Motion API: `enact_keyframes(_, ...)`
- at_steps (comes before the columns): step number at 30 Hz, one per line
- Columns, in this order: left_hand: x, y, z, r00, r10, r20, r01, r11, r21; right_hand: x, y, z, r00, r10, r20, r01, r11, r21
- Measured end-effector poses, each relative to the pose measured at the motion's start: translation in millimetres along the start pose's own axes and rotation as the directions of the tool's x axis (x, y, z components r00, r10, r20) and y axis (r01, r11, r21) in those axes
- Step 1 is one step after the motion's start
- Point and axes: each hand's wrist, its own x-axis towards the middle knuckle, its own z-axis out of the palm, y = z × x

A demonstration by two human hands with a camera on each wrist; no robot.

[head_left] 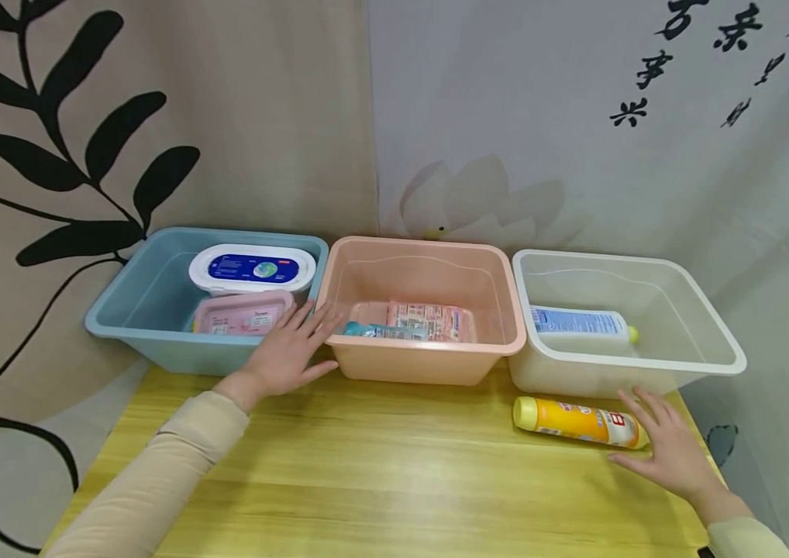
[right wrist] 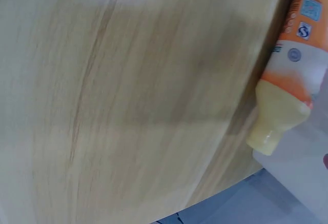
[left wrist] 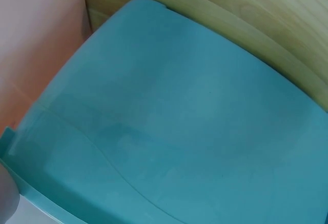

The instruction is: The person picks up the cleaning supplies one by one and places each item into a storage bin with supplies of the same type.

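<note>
My left hand is spread over the front corner where the blue bin and the pink bin meet, its fingers straight at their rims. In the left wrist view the blue bin's wall fills most of the picture, with a bit of fingertip at the lower left edge. A yellow bottle with an orange label lies on its side on the table. My right hand hovers at the bottle's right end, fingers spread and loosely bent. In the right wrist view the bottle shows its pale yellow narrow end.
Inside the blue bin sit a white wipes box and a pink box. The pink bin holds a printed pack and a blue tube. A white bottle lies in the white bin. Curtains hang behind the table.
</note>
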Motion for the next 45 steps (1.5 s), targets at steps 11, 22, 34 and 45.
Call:
enact_keyframes(11,-0.3,-0.6,0.1,1.000,-0.001,0.009,0.001,1.000,0.015,-0.4,9.9,15.3,0.996,0.058,0.067,-0.057,0.998,-0.021)
enact_keyframes(22,0.8,-0.7,1.1,1.000,-0.001,-0.004,0.001,1.000,0.019,0.1,18.6,30.0,0.995,0.051,0.084,-0.049,0.998,-0.025)
enact_keyframes(34,1.6,-0.7,2.1,1.000,0.004,-0.008,-0.004,1.000,0.028,-2.0,23.9,33.5,0.990,0.081,0.118,-0.080,0.997,-0.012)
enact_keyframes(45,1.5,-0.5,2.7,1.000,0.001,-0.020,0.000,0.999,0.036,-3.4,34.7,37.3,0.982,0.103,0.160,-0.098,0.994,-0.037)
